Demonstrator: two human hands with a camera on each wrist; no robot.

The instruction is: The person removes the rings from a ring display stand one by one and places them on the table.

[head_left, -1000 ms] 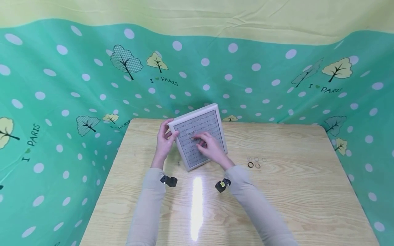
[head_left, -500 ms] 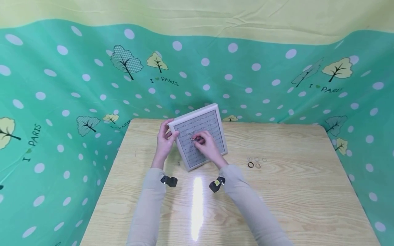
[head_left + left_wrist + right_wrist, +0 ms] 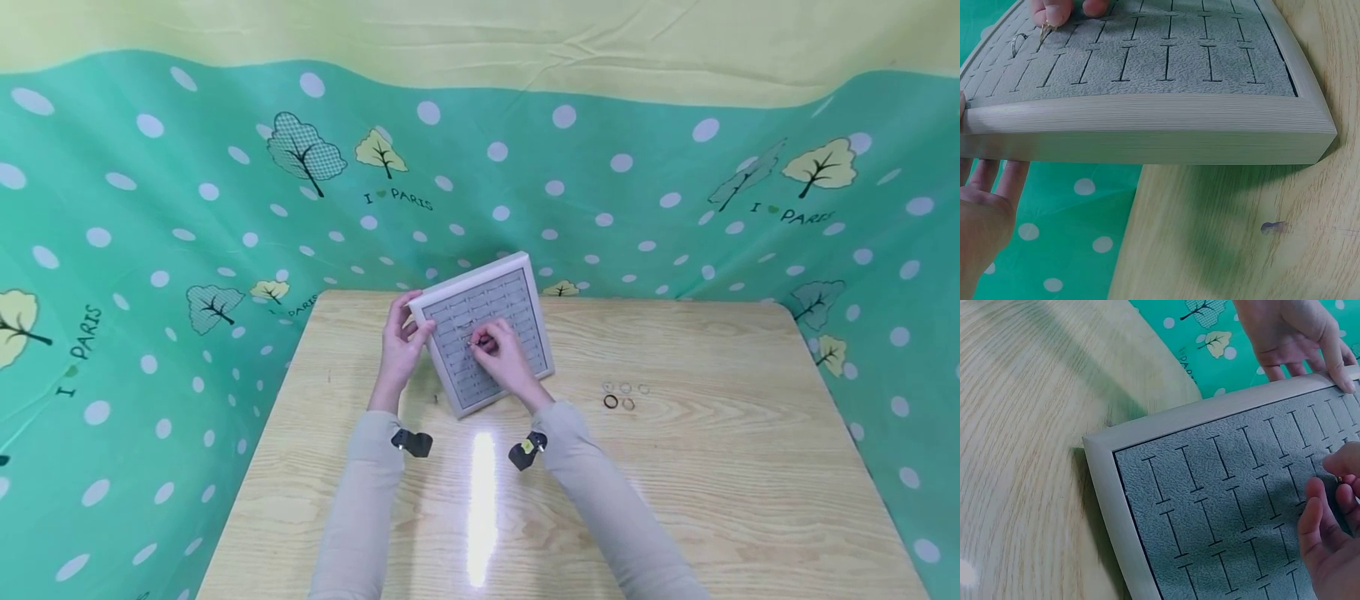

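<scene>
A ring display tray [image 3: 495, 263] with a pale frame and grey slotted padding stands tilted toward me at the back of the table. My left hand [image 3: 401, 350] grips its left edge, thumb over the frame and the other fingers behind. Against the padding, my right hand [image 3: 506, 357] pinches a gold-coloured ring [image 3: 1045, 31] at one of the slots. Right beside it, a silver ring [image 3: 1017, 45] sits upright in a slot. In the right wrist view the right fingers mostly cover the pinched ring.
On the wooden table [image 3: 720, 467], right of the tray, lie several loose rings, among them a black ring [image 3: 611, 402]. A small dark mark [image 3: 1272, 227] shows on the wood left of the tray. Green dotted cloth [image 3: 495, 179] hangs behind and at both sides.
My right hand has shifted slightly left and its fingers have drawn together at the slot with the ring. The left hand and the tray have stayed in place.
</scene>
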